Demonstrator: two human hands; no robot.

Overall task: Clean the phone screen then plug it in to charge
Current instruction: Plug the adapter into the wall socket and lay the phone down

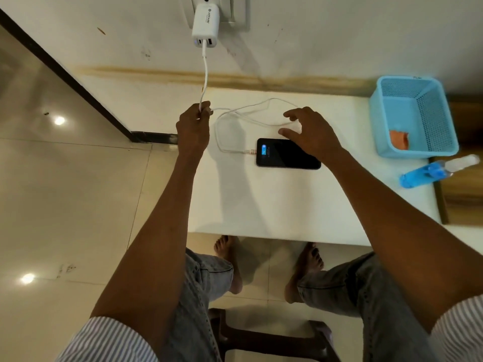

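a: phone is flat on the white desk, face up, with the cable plugged into its left end. a small blue mark glows on the dark screen, so we judge it is charging.

b: and our hands?

a: our left hand pinches the cable near the desk's far left corner, fingers curled round it, just below where it drops from the white charger in the wall socket. we'd guess we hold it there to take up slack so the loops don't drag on the plug.

b: the right one?

a: our right hand hovers over the phone's far edge, fingers spread and relaxed, gripping nothing. it seems to be reaching for the loose loops lying behind the phone, though we cannot tell if a fingertip touches them.

b: the cleaning things?

a: set well aside on the right: an orange cloth in the blue basket, and the blue spray bottle lying beside it. that suggests the wiping is done with.
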